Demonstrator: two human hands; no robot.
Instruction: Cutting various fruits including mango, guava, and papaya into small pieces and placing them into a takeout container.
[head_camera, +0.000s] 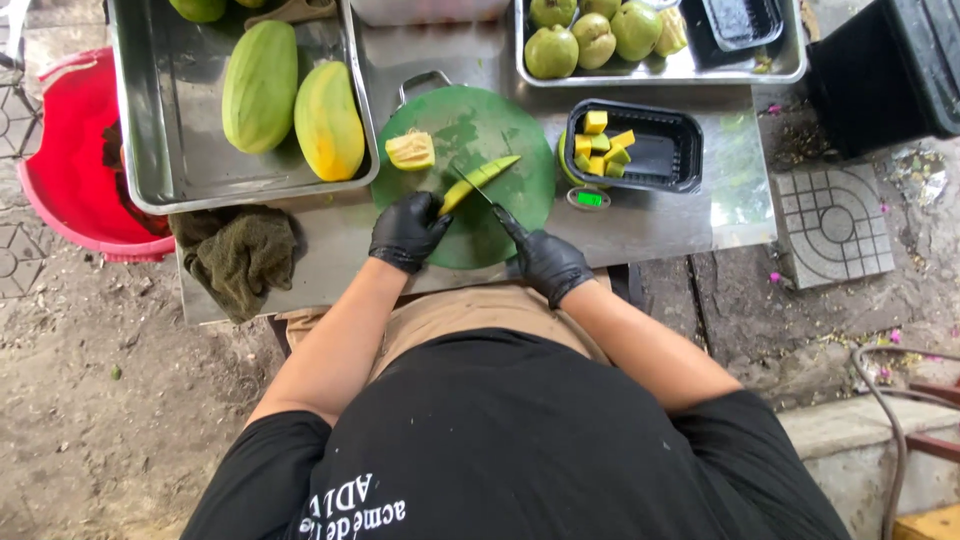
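Black gloves cover both your hands, which work close together over the near half of a round green cutting board (520, 190) on a steel table (660, 225). Your left hand (407, 232) closes its fingers on the near end of a long mango slice (478, 182), green-skinned with yellow flesh, which lies slantwise across the middle of the board. Your right hand (545, 262) is clamped on a knife (478, 187); its handle is hidden in the glove and the thin blade reaches up to the slice and meets it near the middle.

Just beyond the slice, on the far left part of the board, sits a cut chunk of mango (410, 150) with its pale yellow face turned up. To the right of the board, touching its edge, stands a black plastic tray (660, 150) holding yellow and green cubes (602, 143) in its left side. A small green-lit scale (589, 198) peeks out from under the tray's near left corner.

Far left, a steel pan (150, 150) holds two whole papayas (290, 100) side by side. A brown rag (240, 255) is bunched at the table's near left corner, and a red tub (70, 170) stands on the ground beside it. Far right, another steel pan (790, 65) holds round green fruit (590, 35).
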